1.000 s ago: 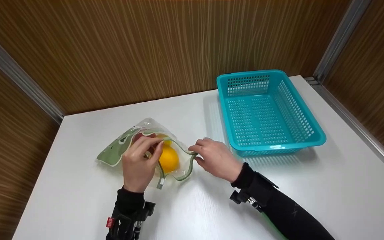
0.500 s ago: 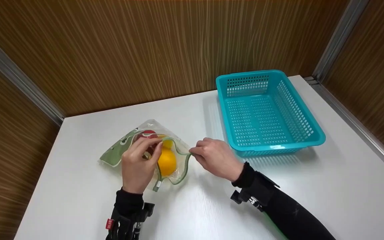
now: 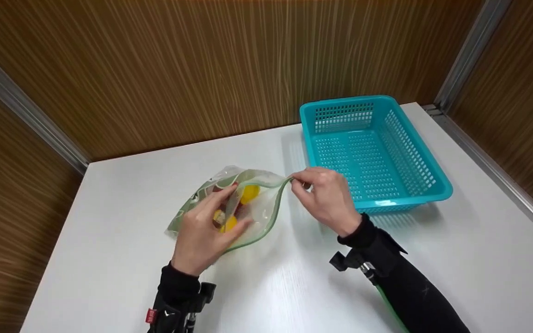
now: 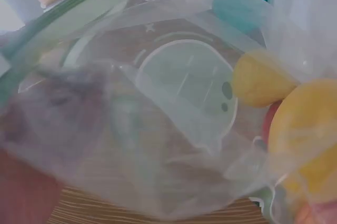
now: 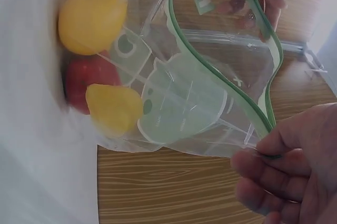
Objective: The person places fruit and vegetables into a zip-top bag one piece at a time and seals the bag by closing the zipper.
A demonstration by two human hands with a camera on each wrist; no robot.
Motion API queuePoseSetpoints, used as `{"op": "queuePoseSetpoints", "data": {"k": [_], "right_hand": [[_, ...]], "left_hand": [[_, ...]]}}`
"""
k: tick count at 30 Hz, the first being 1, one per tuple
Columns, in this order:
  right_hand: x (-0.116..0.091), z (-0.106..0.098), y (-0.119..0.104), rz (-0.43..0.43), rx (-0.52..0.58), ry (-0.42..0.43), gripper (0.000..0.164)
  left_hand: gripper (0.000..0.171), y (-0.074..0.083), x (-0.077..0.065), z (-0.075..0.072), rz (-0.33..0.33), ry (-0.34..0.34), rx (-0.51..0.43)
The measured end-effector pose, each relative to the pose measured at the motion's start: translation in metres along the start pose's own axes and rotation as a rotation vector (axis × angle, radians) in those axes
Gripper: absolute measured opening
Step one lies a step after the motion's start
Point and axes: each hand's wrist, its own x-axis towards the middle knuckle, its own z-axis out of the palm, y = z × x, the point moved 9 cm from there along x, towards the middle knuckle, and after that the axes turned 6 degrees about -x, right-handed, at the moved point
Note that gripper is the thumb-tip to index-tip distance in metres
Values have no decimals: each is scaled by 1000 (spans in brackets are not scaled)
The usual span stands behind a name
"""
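A clear zip bag with green trim (image 3: 269, 224) stands tilted with its mouth gaping toward me. My right hand (image 3: 326, 196) pinches the far right corner of its rim between thumb and fingers. At the near left side, my left hand (image 3: 204, 229) touches the mouth with thumb and index finger spread apart. Inside, seen in the right wrist view, lie a large round yellow fruit (image 5: 92, 18), a red round fruit (image 5: 84, 79) and a smaller tapered yellow fruit (image 5: 115, 109). The left fingers are partly hidden behind plastic in that view.
A turquoise perforated basket (image 3: 433, 196) stands at the back right of the white table (image 3: 266, 296), just behind my right hand. Wood-grain panels (image 3: 192, 69) close off the back and sides.
My right hand has moved right and away from me, drawing the bag's corner with it. The mouth is wider, the bag has shifted right, and my left thumb and index finger have spread.
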Motion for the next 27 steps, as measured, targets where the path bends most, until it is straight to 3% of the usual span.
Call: {"op": "queuePoseSetpoints", "data": {"k": [5,8,10,12,15,23,27], "right_hand": [[5,-9,19,104,13,23,18],[7,-13,28,148,5,28,19],[8,-14,32,165,-1,22,19],[9,-15,35,174,2,15,19],[10,-16,38,177,15,9,19],[10,-20,42,159,19,6,19],[10,-22,44,155,16,0,19]], "left_hand": [[110,1,-7,26,-53,-300,100],[119,-1,-12,36,-88,-426,106],[116,-1,-14,38,-91,-457,109],[109,-1,-13,36,-82,-438,110],[93,-1,-8,27,-53,-344,131],[35,-16,-1,4,-91,-106,155],[20,-22,2,-6,-87,-7,154]]}}
